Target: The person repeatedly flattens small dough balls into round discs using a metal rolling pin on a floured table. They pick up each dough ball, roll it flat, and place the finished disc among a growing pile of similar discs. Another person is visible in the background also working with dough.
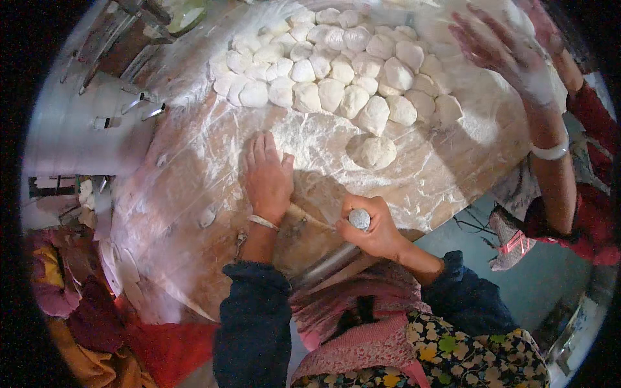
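My left hand (268, 177) lies palm down on the floured wooden board (310, 242), fingers stretched forward and holding nothing. To its right, my right hand (376, 230) is wrapped in a fist around a rod-like tool (359, 219). Only the tool's round grey end shows at the top of the fist; its kind cannot be told. Ahead of this hand a single round of dough (378, 153) rests apart on the board. Farther out sits a crowded group of floured dough balls (331, 94), several rows deep.
At the right another person's floured hand (514, 63), blurred, reaches over the board. Thin flat dough discs (127, 276) lie at the board's left edge, close to a person's clothing (92, 315). A metal-topped surface (87, 131) adjoins on the left. A metallic bar (327, 266) runs near my body.
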Motion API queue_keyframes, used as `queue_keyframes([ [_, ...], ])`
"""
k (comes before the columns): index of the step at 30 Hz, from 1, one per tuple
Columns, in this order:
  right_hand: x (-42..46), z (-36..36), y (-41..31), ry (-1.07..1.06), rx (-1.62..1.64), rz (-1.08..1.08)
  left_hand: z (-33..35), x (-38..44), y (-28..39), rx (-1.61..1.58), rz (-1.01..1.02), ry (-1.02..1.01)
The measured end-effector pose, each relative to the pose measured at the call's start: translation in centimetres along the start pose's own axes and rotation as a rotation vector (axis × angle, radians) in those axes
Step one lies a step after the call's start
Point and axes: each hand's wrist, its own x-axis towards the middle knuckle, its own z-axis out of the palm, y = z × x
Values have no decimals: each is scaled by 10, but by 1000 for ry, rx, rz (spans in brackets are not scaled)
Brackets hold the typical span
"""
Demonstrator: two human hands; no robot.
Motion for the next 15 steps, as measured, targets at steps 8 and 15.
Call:
queue_keyframes([
  [8, 13, 7, -2, 32, 18, -50, -3, -16, -32, -240, 150, -23],
  [15, -1, 3, -4, 91, 58, 63, -46, -79, -39, -730, -260, -296],
])
